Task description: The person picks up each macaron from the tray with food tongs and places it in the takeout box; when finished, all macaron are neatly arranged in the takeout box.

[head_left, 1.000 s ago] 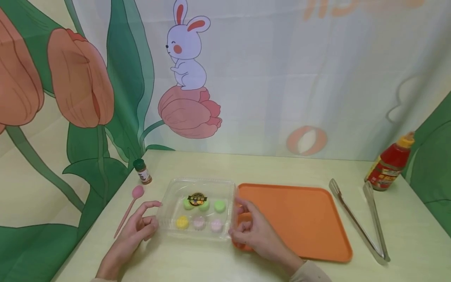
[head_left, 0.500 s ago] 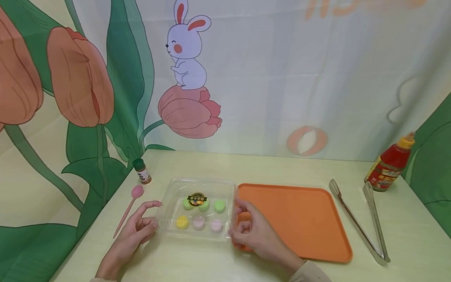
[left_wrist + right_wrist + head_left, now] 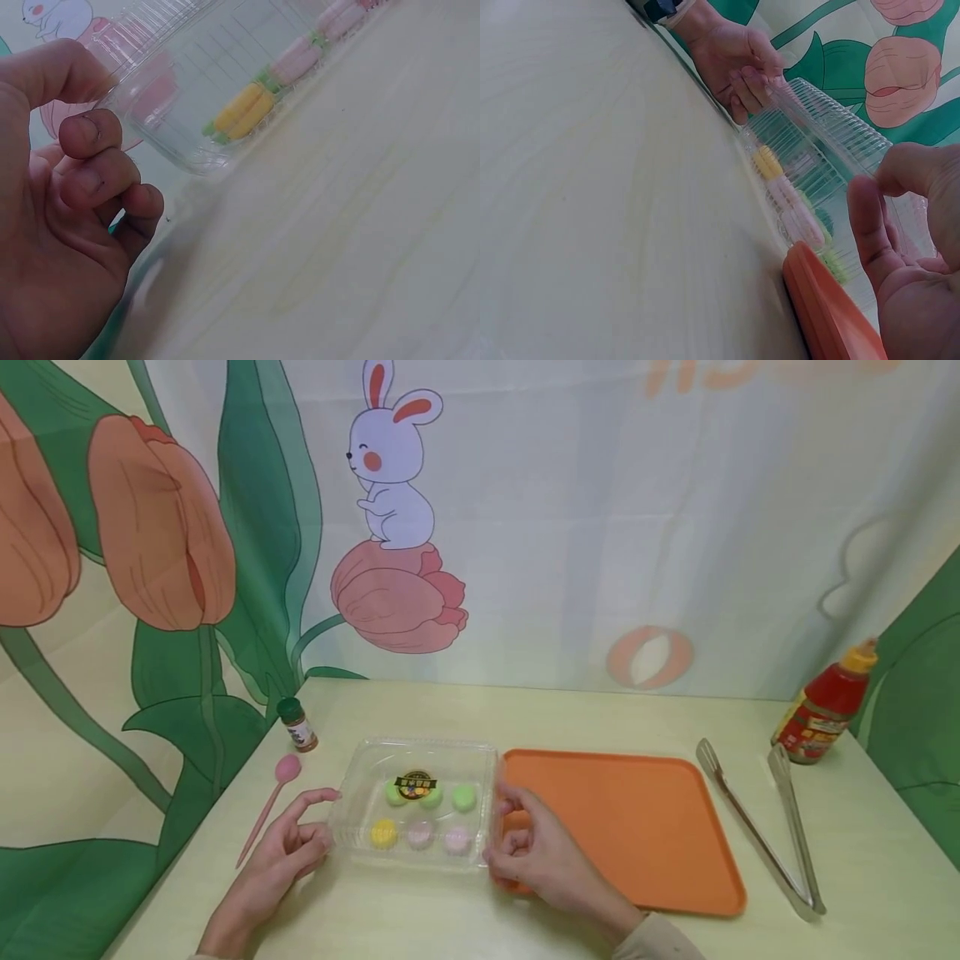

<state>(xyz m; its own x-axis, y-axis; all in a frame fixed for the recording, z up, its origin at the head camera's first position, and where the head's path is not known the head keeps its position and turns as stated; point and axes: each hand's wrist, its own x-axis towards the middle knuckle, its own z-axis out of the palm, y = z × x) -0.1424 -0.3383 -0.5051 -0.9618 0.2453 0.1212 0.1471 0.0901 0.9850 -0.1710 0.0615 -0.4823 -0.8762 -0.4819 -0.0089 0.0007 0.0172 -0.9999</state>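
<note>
A clear plastic lidded box (image 3: 442,764) with a black and gold label sits on the table in the head view. Inside it lie several round macarons, green ones (image 3: 464,797) behind, a yellow one (image 3: 384,833) and pale pink ones (image 3: 420,835) in front. My left hand (image 3: 281,852) pinches the box's left edge by thumb and index finger, the other fingers curled below, as the left wrist view shows. At the right edge, my right hand (image 3: 543,856) holds the rim between thumb and fingers. The right wrist view has both hands at the box, its lid down.
An orange tray (image 3: 630,827) lies right of the box, partly under my right hand. Beyond it are metal tongs (image 3: 765,843) and a red sauce bottle (image 3: 828,706). On the left are a pink spoon (image 3: 279,781) and a green-capped spice jar (image 3: 298,727). A printed curtain (image 3: 555,568) hangs behind.
The head view has turned very slightly, so everything sits a little further left. Both hands and the box keep their places relative to one another.
</note>
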